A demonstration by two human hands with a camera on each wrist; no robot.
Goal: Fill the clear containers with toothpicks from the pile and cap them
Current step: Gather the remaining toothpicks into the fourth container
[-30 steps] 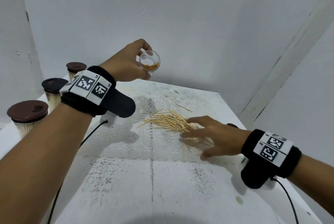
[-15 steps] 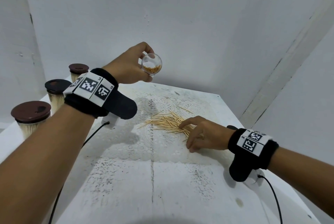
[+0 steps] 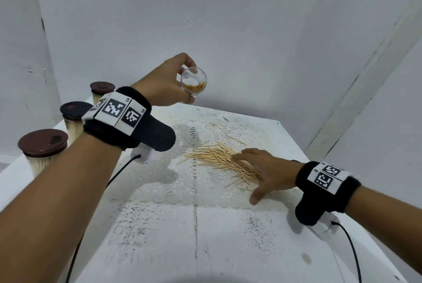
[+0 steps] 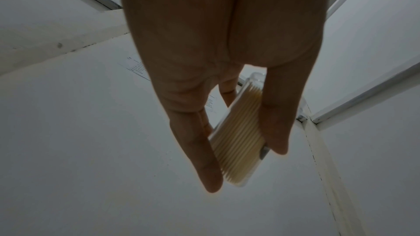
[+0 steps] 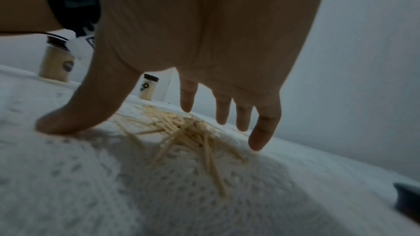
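Note:
My left hand [image 3: 169,84] holds a clear container [image 3: 193,81] tilted in the air above the back of the table, its open mouth toward me. A layer of toothpicks lies in its lower side. In the left wrist view the fingers [image 4: 200,150] and thumb grip the container [image 4: 240,137] round its wall. A loose pile of toothpicks [image 3: 219,157] lies on the lace mat [image 3: 182,186]. My right hand [image 3: 258,168] is spread over the pile's right end, thumb pressed on the mat and fingers straight; the right wrist view shows the toothpick pile [image 5: 188,132] under the hand [image 5: 204,114].
Three containers full of toothpicks with brown caps stand along the table's left edge: near [image 3: 43,148], middle [image 3: 74,116], far [image 3: 101,92]. A dark cap [image 5: 406,198] lies by the right wrist. White walls close in behind and at the right.
The right hand, curled over the pile half a second ago, has spread its fingers flat over the toothpicks. The left hand keeps the container raised, nearly still.

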